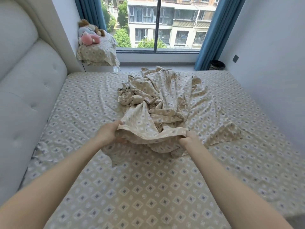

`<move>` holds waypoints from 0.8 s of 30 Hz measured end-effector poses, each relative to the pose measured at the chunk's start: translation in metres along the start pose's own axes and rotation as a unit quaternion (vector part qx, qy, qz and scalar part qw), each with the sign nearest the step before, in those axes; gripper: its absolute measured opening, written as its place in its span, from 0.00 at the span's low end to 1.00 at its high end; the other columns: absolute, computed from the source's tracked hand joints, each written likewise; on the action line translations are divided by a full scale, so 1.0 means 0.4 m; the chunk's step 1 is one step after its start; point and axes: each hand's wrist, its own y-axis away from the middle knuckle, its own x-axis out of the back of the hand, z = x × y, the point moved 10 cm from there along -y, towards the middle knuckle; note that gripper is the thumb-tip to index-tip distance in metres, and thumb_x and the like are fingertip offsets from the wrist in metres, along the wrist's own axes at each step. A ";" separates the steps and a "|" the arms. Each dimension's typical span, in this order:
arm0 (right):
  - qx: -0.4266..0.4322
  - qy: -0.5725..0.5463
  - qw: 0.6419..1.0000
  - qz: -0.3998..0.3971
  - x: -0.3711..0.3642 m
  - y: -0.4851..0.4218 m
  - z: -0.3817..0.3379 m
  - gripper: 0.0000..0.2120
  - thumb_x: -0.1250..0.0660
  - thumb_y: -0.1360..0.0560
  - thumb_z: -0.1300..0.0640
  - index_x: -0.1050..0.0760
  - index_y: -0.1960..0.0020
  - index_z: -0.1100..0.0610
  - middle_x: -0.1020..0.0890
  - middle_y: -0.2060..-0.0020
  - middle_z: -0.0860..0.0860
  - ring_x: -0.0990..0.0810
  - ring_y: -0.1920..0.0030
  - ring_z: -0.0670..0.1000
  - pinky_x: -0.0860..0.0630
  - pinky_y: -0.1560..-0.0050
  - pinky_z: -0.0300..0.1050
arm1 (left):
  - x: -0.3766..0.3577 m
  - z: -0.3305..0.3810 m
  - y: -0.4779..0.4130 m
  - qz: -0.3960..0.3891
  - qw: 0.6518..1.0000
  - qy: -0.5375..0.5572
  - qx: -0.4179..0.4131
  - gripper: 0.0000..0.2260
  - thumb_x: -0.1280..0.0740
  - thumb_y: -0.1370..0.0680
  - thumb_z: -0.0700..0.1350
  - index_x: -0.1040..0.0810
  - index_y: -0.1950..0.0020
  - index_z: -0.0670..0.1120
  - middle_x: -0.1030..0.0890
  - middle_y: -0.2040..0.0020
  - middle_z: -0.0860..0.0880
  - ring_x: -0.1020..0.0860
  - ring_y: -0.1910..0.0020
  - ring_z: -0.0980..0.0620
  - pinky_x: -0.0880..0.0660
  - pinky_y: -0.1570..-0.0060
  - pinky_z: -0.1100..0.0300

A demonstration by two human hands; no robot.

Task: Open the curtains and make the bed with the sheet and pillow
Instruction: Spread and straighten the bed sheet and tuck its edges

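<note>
Beige sheet (pixel 153 103) in both grips (pixel 108 133) (pixel 188 138)

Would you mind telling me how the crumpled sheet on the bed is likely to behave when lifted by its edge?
Probably very floppy: the sheet sags between the left hand and right hand that grip its edge. Likely light for its size: thin cloth, finely creased. It may drag rather than lift cleanly, as most lies bunched on the bed.

A crumpled sheet (pixel 153 103) lies on the patterned bed (pixel 148 187).
</note>
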 end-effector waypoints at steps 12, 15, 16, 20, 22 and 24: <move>-0.056 0.321 0.945 -0.037 0.041 0.031 0.169 0.10 0.42 0.20 0.63 0.24 0.48 0.52 0.24 0.69 0.54 0.24 0.73 0.50 0.27 0.80 0.39 | 0.044 -0.194 0.146 0.131 0.981 -0.092 0.108 0.14 0.39 0.27 0.32 0.23 0.46 0.44 0.20 0.51 0.41 0.23 0.51 0.40 0.29 0.60 0.55; -0.027 0.249 0.968 -0.007 0.061 0.009 0.162 0.11 0.48 0.19 0.67 0.27 0.45 0.61 0.22 0.64 0.57 0.26 0.72 0.50 0.28 0.78 0.38 | 0.071 -0.208 0.145 0.175 0.978 -0.019 0.115 0.15 0.41 0.29 0.30 0.24 0.47 0.42 0.22 0.53 0.38 0.27 0.48 0.39 0.32 0.44 0.46; -0.026 0.229 0.973 -0.001 0.066 0.003 0.160 0.13 0.49 0.19 0.67 0.27 0.45 0.61 0.22 0.64 0.57 0.28 0.76 0.49 0.32 0.81 0.35 | 0.071 -0.199 0.139 0.181 0.978 0.010 0.106 0.13 0.41 0.30 0.30 0.25 0.49 0.41 0.22 0.54 0.39 0.27 0.50 0.40 0.32 0.45 0.46; -0.055 0.069 0.993 0.072 0.135 -0.023 0.170 0.16 0.50 0.19 0.64 0.31 0.36 0.66 0.24 0.39 0.57 0.19 0.43 0.54 0.21 0.53 0.41 | 0.046 -0.146 0.127 0.167 0.958 0.212 0.094 0.13 0.46 0.26 0.29 0.27 0.49 0.41 0.23 0.56 0.44 0.27 0.56 0.46 0.32 0.59 0.56; -0.060 0.037 0.996 0.061 0.147 -0.015 0.183 0.19 0.51 0.18 0.59 0.32 0.32 0.64 0.26 0.36 0.56 0.26 0.35 0.57 0.25 0.42 0.47 | 0.019 -0.126 0.120 0.144 0.936 0.307 0.092 0.13 0.47 0.26 0.30 0.29 0.52 0.45 0.25 0.59 0.48 0.27 0.58 0.48 0.31 0.59 0.54; -0.044 0.019 0.997 0.057 0.160 -0.004 0.198 0.21 0.52 0.17 0.53 0.29 0.32 0.59 0.23 0.38 0.54 0.24 0.37 0.57 0.24 0.48 0.49 | -0.012 -0.116 0.115 0.126 0.900 0.401 0.115 0.13 0.49 0.25 0.31 0.31 0.56 0.47 0.27 0.61 0.48 0.28 0.61 0.47 0.30 0.64 0.52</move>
